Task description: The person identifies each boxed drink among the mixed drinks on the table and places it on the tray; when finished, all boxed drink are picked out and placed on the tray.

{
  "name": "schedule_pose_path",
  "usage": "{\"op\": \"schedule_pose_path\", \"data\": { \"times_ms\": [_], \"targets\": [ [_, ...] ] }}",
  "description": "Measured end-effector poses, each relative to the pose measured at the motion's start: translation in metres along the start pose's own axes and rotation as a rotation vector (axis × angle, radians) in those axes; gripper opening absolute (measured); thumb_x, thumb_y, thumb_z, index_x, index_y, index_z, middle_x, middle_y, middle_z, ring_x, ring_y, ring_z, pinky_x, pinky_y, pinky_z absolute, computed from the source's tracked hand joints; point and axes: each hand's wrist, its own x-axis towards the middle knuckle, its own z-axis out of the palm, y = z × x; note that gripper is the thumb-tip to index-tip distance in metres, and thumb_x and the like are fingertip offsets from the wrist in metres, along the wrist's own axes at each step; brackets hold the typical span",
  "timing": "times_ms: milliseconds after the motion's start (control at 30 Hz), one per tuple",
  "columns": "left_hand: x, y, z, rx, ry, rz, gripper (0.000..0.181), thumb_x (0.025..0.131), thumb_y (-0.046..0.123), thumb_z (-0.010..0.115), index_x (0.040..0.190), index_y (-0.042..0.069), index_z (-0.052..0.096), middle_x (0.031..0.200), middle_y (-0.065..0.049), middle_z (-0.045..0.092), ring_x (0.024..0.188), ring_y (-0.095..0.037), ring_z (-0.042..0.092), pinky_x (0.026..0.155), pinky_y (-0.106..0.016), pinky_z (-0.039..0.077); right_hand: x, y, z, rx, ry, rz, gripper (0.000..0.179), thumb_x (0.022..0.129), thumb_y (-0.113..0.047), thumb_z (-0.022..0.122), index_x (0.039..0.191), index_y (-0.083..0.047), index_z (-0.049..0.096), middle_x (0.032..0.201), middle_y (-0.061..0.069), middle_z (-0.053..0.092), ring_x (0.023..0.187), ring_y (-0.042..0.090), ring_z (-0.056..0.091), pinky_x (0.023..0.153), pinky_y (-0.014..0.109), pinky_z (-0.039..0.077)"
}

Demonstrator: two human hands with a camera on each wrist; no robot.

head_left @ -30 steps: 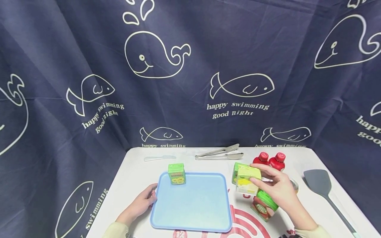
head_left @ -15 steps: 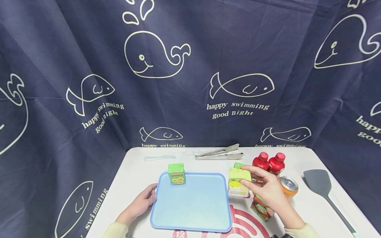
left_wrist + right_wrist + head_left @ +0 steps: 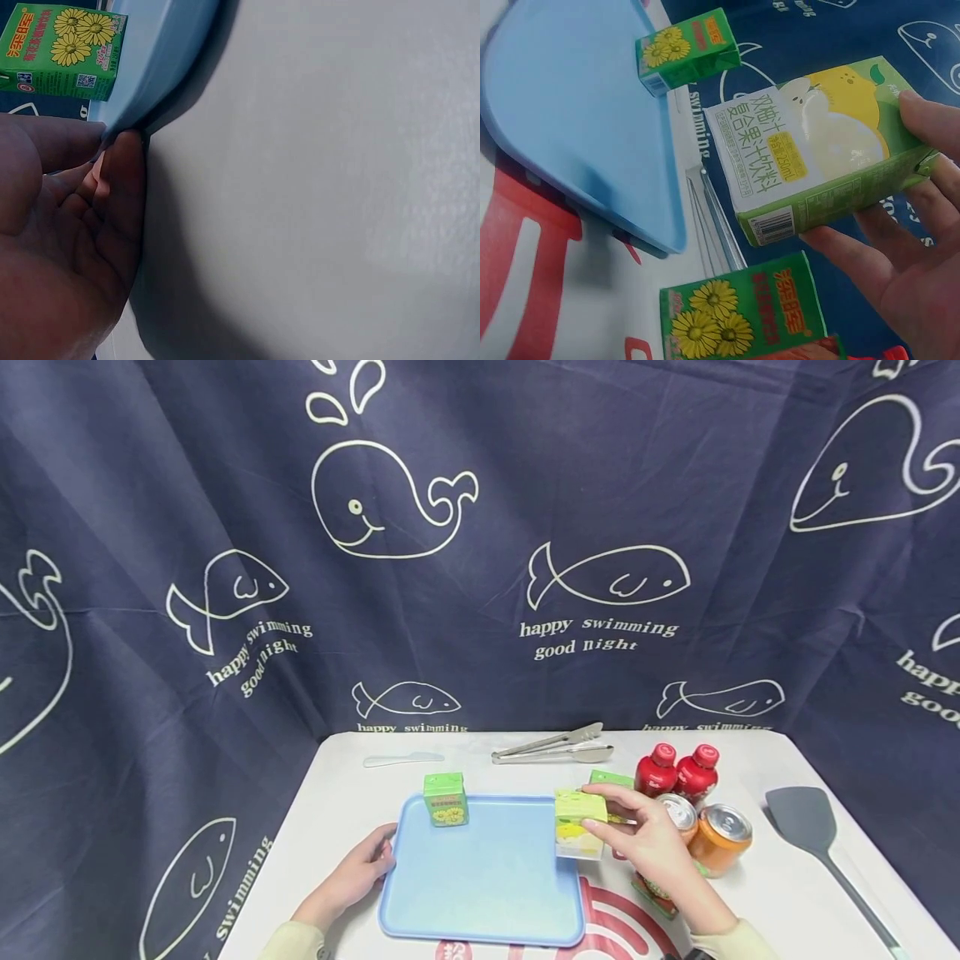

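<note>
My right hand (image 3: 648, 835) holds a yellow-green juice carton (image 3: 579, 831) over the right edge of the blue tray (image 3: 480, 877). Thumb and fingers grip the carton's sides, as the right wrist view shows, and its base is clear of the tray there. At the tray's left rim, my left hand (image 3: 356, 872) pinches the edge between thumb and fingers. A green drink carton (image 3: 446, 802) with yellow flowers stands upright in the tray's far left corner. Another green flower carton (image 3: 742, 311) is on the table right of the tray, partly hidden by my right hand in the head view.
Two red bottles (image 3: 697, 772), orange cans (image 3: 722, 839) and a partly hidden red-brown carton (image 3: 654, 893) cluster on the right. Farther right lies a grey spatula (image 3: 802, 818). Metal tongs (image 3: 555, 747) and a pale knife (image 3: 403, 759) lie along the table's back.
My right hand has carried the yellow-green carton leftward, from above the green carton to over the tray's right edge. The cans behind have come into view. My left hand stays at the rim.
</note>
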Motion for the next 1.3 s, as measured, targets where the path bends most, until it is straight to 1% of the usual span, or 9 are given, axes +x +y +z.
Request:
{"op": "schedule_pose_path", "data": {
  "times_ms": [167, 267, 400, 567, 667, 800, 1000, 1167, 1300],
  "targets": [
    [-0.001, -0.001, 0.000, 0.006, 0.016, -0.003, 0.056, 0.106, 0.015, 0.058, 0.155, -0.003, 0.040, 0.120, -0.011, 0.063, 0.106, -0.024, 0.063, 0.080, -0.034, 0.055, 0.001, 0.008, 0.009, 0.054, -0.010, -0.001, 0.045, 0.085, 0.000, 0.085, 0.127, -0.003, 0.072, 0.118, 0.016, 0.074, 0.102, 0.012, 0.073, 0.082, 0.026, 0.060],
    [0.000, -0.002, 0.001, 0.015, 0.025, -0.003, 0.056, 0.105, 0.015, 0.059, 0.155, -0.002, 0.041, 0.127, -0.012, 0.063, 0.111, -0.025, 0.062, 0.082, -0.035, 0.055, 0.002, 0.014, 0.015, 0.078, -0.017, -0.016, 0.044, 0.085, 0.002, 0.085, 0.126, -0.002, 0.071, 0.118, 0.017, 0.074, 0.102, 0.013, 0.073, 0.084, 0.028, 0.060],
    [0.001, -0.003, 0.001, 0.017, 0.028, -0.005, 0.056, 0.104, 0.012, 0.059, 0.155, -0.002, 0.041, 0.128, -0.014, 0.062, 0.110, -0.026, 0.061, 0.081, -0.035, 0.055, 0.002, 0.019, 0.023, 0.088, -0.029, -0.016, 0.042, 0.086, 0.001, 0.084, 0.126, -0.002, 0.072, 0.120, 0.017, 0.073, 0.103, 0.013, 0.073, 0.086, 0.028, 0.060],
    [0.000, -0.002, 0.001, 0.007, 0.031, -0.004, 0.056, 0.105, 0.013, 0.058, 0.155, -0.003, 0.041, 0.134, -0.018, 0.061, 0.109, -0.025, 0.062, 0.078, -0.035, 0.056, 0.004, 0.021, 0.035, 0.129, -0.063, 0.016, 0.043, 0.086, 0.000, 0.084, 0.127, -0.002, 0.071, 0.122, 0.016, 0.073, 0.105, 0.015, 0.072, 0.088, 0.029, 0.059],
    [0.001, -0.003, 0.001, 0.001, 0.019, 0.003, 0.056, 0.105, 0.013, 0.058, 0.156, -0.004, 0.040, 0.122, -0.014, 0.062, 0.103, -0.023, 0.062, 0.076, -0.033, 0.056, 0.006, 0.023, 0.043, 0.121, -0.074, 0.027, 0.043, 0.086, -0.003, 0.085, 0.127, -0.004, 0.072, 0.123, 0.014, 0.073, 0.106, 0.015, 0.072, 0.089, 0.030, 0.059],
    [0.002, -0.004, 0.000, -0.002, 0.001, 0.014, 0.056, 0.105, 0.011, 0.057, 0.156, -0.005, 0.038, 0.105, -0.008, 0.058, 0.094, -0.022, 0.061, 0.075, -0.030, 0.055, 0.009, 0.027, 0.055, 0.101, -0.073, 0.016, 0.042, 0.086, -0.004, 0.086, 0.126, -0.004, 0.073, 0.123, 0.013, 0.073, 0.105, 0.016, 0.071, 0.089, 0.030, 0.059],
    [0.002, -0.005, 0.000, 0.002, 0.003, 0.014, 0.057, 0.105, 0.013, 0.058, 0.156, -0.004, 0.039, 0.107, -0.007, 0.059, 0.096, -0.021, 0.061, 0.076, -0.030, 0.055, 0.013, 0.028, 0.072, 0.153, -0.086, 0.027, 0.043, 0.085, -0.001, 0.086, 0.125, 0.001, 0.072, 0.122, 0.017, 0.073, 0.105, 0.019, 0.072, 0.089, 0.032, 0.059],
    [0.002, -0.006, 0.000, 0.009, 0.017, 0.008, 0.057, 0.103, 0.012, 0.060, 0.155, -0.003, 0.040, 0.114, -0.008, 0.061, 0.102, -0.022, 0.061, 0.077, -0.032, 0.055, 0.015, 0.032, 0.087, 0.194, -0.106, 0.068, 0.041, 0.086, -0.002, 0.085, 0.125, -0.002, 0.072, 0.125, 0.017, 0.071, 0.108, 0.019, 0.070, 0.090, 0.034, 0.059],
    [0.002, -0.007, 0.000, 0.011, 0.017, 0.008, 0.058, 0.103, 0.012, 0.060, 0.155, -0.003, 0.040, 0.115, -0.008, 0.061, 0.103, -0.021, 0.061, 0.078, -0.032, 0.055, 0.014, 0.037, 0.098, 0.238, -0.129, 0.087, 0.042, 0.087, -0.001, 0.084, 0.127, -0.001, 0.071, 0.126, 0.020, 0.070, 0.109, 0.021, 0.070, 0.091, 0.035, 0.059]
  ]
}}
